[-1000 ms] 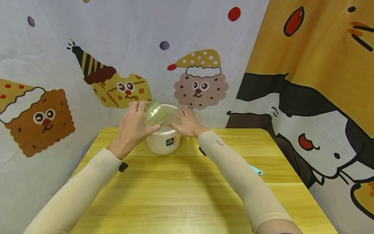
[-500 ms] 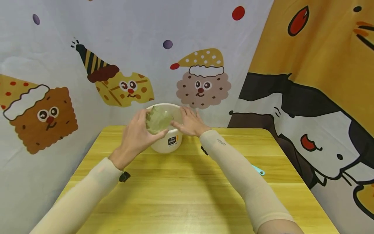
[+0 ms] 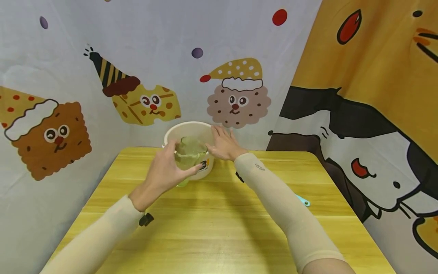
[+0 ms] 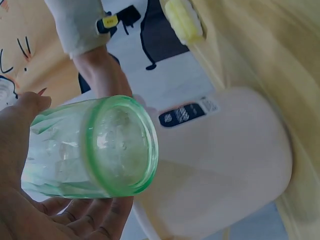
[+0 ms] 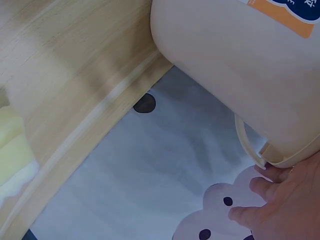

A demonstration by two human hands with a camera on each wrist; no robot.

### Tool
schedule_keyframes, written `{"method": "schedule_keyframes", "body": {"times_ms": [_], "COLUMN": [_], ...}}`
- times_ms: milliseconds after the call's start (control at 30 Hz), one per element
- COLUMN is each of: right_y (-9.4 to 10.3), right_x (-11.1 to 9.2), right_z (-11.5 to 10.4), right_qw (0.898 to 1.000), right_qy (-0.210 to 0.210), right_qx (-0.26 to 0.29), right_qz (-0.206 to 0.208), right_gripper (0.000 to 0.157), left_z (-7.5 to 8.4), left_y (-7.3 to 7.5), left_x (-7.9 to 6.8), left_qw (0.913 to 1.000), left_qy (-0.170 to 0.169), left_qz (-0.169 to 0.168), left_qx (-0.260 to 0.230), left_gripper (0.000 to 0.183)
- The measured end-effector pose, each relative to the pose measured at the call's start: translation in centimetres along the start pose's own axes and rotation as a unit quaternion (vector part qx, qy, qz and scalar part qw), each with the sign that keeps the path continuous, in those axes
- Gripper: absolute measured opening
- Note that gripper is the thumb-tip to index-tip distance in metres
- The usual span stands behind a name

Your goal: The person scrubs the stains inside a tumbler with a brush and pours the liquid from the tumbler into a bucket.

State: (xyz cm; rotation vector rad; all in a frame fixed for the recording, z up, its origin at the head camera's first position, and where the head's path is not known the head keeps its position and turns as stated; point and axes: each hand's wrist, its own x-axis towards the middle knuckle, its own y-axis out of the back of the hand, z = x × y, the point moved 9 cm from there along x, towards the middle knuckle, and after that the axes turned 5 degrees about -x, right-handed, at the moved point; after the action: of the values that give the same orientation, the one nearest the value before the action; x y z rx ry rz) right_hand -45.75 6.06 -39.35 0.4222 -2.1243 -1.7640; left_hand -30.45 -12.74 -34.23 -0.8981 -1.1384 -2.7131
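Note:
A translucent green glass cup (image 3: 189, 150) is gripped by my left hand (image 3: 161, 171), thumb at its near side and fingers round its far side. It is in front of the white plastic bucket (image 3: 203, 173) and overlaps it in the head view. The left wrist view shows the cup's thick round base (image 4: 125, 147) facing the camera. My right hand (image 3: 224, 144) rests at the bucket's right rim, fingers extended. In the right wrist view, the fingertips (image 5: 242, 215) reach past the rim beside the bucket's handle (image 5: 245, 142). The bucket's floor is hidden.
A turquoise handle (image 3: 303, 200) shows on the wooden table (image 3: 219, 228), partly behind the right forearm. A yellow-and-white sponge-like piece (image 4: 182, 20) lies near the table's edge. A curtain printed with cartoons (image 3: 236, 102) hangs close behind the bucket.
My left hand has brought the cup from tilted over the bucket's mouth down and nearer, in front of the bucket, and its mouth has turned upward. The right hand stays at the rim.

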Motion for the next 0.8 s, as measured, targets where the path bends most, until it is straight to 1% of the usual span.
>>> {"method": "schedule_keyframes", "body": {"times_ms": [100, 300, 467, 667, 800], "right_y": [0.0, 0.0, 0.2, 0.1, 0.0], "right_x": [0.0, 0.0, 0.0, 0.2, 0.2], "right_z": [-0.1, -0.2, -0.3, -0.1, -0.1], "right_qw": [1.000, 1.000, 1.000, 1.000, 1.000], "right_qy": [0.000, 0.010, 0.015, 0.010, 0.006], "right_qx": [-0.001, 0.002, 0.008, 0.004, -0.001], "right_qz": [0.002, 0.013, 0.023, 0.018, 0.012], "right_gripper": [0.102, 0.105, 0.106, 0.105, 0.104], "left_z": [0.0, 0.1, 0.0, -0.1, -0.3], "left_y": [-0.6, -2.0, -3.1, -4.3, -5.1], "left_x": [-0.7, -1.7, -2.4, -3.2, -3.8], "left_qw": [0.9999, 0.9989, 0.9974, 0.9955, 0.9937], "left_qy": [0.009, 0.013, 0.022, 0.022, 0.029], "left_qz": [-0.013, -0.039, -0.062, -0.084, -0.092], "left_qx": [-0.004, -0.023, -0.028, -0.037, -0.056], "left_gripper": [0.085, 0.089, 0.101, 0.117, 0.120]}}
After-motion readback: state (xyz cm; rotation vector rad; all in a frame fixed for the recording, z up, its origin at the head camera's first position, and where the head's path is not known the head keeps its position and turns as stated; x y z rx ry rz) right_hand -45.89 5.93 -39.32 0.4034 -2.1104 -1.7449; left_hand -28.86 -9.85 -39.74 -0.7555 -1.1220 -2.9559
